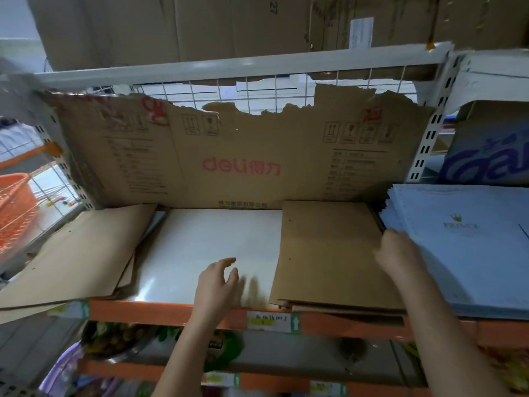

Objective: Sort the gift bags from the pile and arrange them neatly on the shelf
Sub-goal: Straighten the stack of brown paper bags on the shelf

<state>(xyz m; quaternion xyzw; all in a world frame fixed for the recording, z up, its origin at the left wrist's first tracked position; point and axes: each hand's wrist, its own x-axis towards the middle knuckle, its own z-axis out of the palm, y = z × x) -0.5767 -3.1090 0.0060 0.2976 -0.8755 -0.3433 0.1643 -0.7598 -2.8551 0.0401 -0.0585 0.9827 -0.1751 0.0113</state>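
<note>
A flat stack of brown paper gift bags (329, 253) lies on the white shelf (206, 247), right of centre. To its right lies a stack of pale blue gift bags (463, 247) with a crown logo. More flat brown bags (80, 253) lie at the left, overhanging the shelf's front. My right hand (398, 253) rests between the brown stack and the blue stack, fingers curled at the blue bags' left edge. Whether it grips them is unclear. My left hand (217, 279) hovers over the bare shelf with loosely spread fingers and holds nothing.
A torn cardboard sheet (240, 156) printed "deli" lines the shelf's back. The orange front rail (171, 313) carries price labels. An orange basket (14, 207) hangs at the far left. Cardboard boxes (171, 24) sit on the shelf above, and colourful goods on the shelf below.
</note>
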